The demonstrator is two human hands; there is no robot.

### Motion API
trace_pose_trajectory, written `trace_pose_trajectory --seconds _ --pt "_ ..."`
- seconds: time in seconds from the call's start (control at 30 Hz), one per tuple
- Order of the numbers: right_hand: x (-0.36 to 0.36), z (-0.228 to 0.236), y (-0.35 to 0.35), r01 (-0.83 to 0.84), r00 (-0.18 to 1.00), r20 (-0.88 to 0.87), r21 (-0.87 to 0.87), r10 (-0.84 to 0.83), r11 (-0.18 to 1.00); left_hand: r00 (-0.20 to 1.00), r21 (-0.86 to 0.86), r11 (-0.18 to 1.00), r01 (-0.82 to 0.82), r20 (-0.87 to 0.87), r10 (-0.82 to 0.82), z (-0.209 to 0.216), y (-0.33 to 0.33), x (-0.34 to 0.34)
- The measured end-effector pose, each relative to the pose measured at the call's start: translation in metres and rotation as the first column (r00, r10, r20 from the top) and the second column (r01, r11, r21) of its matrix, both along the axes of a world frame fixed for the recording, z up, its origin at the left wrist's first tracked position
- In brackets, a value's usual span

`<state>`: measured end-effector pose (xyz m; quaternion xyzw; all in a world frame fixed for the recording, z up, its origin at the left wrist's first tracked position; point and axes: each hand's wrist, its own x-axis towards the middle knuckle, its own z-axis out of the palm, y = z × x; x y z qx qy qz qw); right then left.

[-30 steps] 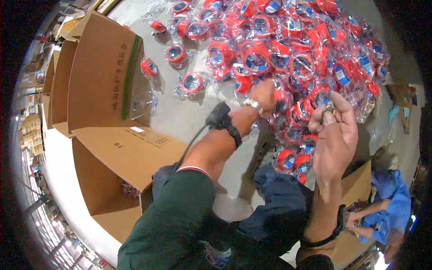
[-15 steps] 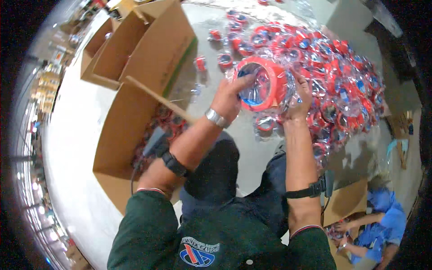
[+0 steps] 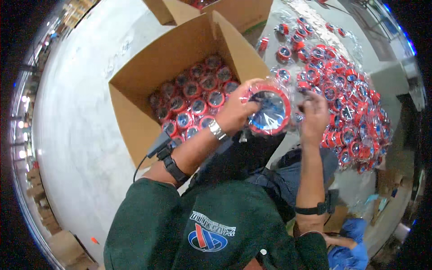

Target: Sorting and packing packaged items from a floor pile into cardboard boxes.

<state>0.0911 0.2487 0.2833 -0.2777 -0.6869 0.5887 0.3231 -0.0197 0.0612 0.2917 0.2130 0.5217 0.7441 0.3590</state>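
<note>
My left hand point(image 3: 237, 107) is closed on the rim of a red tape roll point(image 3: 287, 110) in clear plastic wrap, its thumb reaching into the ring. The roll's open face is turned up toward me, with blue on the inner side. Just right of it is my right hand point(image 3: 314, 110), fingers curled and slightly blurred beside the loose clear film. Whether any film is pinched there is hard to see. Below and left of the roll, a cardboard box point(image 3: 135, 96) holds rows of similar wrapped rolls point(image 3: 191, 90).
A large heap of wrapped red rolls point(image 3: 346, 112) lies on the floor point(image 3: 81, 135) to the right. Another cardboard box point(image 3: 245, 15) stands beyond the first. At lower right a person in blue point(image 3: 351, 247) sits close by, one arm extended.
My view has swung left, bringing the rolls inside the box into sight. The roll has turned its face upward, and my right hand has come away from its side, fingers curling.
</note>
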Motion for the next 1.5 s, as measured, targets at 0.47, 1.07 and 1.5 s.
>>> trace_pose_trajectory --seconds 0.47,1.07,1.5 --pt "0.005 0.094 -0.027 -0.468 0.884 0.357 0.686 0.302 0.558 0.905 -0.126 0.983 -0.13 -0.42 0.066 -0.034 -0.034 -0.06" --pt "0.111 -0.058 0.144 0.105 0.851 0.498 0.152 -0.168 0.983 0.843 -0.69 0.686 -0.231 -0.494 -0.213 -0.371 -0.029 -0.169" --pt "0.149 -0.18 0.285 0.211 0.83 0.553 -0.181 -0.078 0.961 0.313 -0.525 0.833 0.175 -0.772 -0.553 -0.072 0.352 -0.044"
